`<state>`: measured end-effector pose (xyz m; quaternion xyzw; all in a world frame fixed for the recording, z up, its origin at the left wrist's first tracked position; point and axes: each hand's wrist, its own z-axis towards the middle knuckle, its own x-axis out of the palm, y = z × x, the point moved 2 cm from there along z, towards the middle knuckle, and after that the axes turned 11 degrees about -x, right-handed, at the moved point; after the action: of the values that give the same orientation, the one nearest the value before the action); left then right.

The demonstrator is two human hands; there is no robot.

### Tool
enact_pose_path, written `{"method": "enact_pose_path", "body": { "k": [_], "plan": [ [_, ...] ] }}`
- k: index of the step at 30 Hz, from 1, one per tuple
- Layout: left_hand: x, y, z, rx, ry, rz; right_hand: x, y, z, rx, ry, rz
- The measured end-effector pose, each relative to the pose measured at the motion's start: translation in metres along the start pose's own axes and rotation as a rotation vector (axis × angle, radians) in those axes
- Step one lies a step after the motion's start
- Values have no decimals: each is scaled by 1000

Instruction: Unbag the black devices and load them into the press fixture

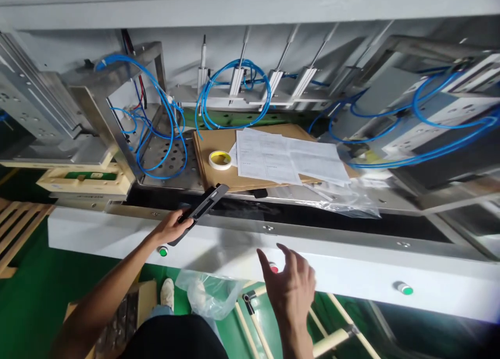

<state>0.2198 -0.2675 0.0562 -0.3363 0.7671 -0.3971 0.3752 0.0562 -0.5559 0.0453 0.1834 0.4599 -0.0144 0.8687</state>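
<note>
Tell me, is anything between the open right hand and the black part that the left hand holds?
Nothing visible. Only the machine's bare white front panel lies between the right hand and the black part in the left hand.

Blue hoses, brown board and green floor around a white machine front

The black strip (203, 207) held in the left hand (172, 227) lies against the white panel (344, 268), which carries green buttons (404, 289) and a red button (274, 268). Bright blue hoses (234, 96) loop over grey metal. A tape roll (220, 160), pale yellow with a white rim, sits on brown cardboard (219, 176) beside white sheets (289, 161) printed with fine grey lines. The floor (35, 291) is deep green.
</note>
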Motion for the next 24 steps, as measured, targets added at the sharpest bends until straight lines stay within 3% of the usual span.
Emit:
{"method": "enact_pose_path", "body": {
  "k": [1,3,6,11,16,21,24],
  "plan": [
    [-1,0,4,7,2,13,-2,5,6,-180,-53,-59],
    [-2,0,10,20,10,17,0,11,16,-479,-18,-110],
    [-3,1,14,32,26,3,8,3,24,-675,163,-171],
    [-9,-4,9,59,22,34,26,-12,24,-615,368,-145],
    [-25,-7,-18,96,-16,54,54,-7,35,-561,458,-73],
    [-39,3,-52,-65,47,-126,69,-19,52,-491,514,-75],
    [-41,10,-67,-128,121,-272,72,-30,56,-495,473,-59]
  ]
}}
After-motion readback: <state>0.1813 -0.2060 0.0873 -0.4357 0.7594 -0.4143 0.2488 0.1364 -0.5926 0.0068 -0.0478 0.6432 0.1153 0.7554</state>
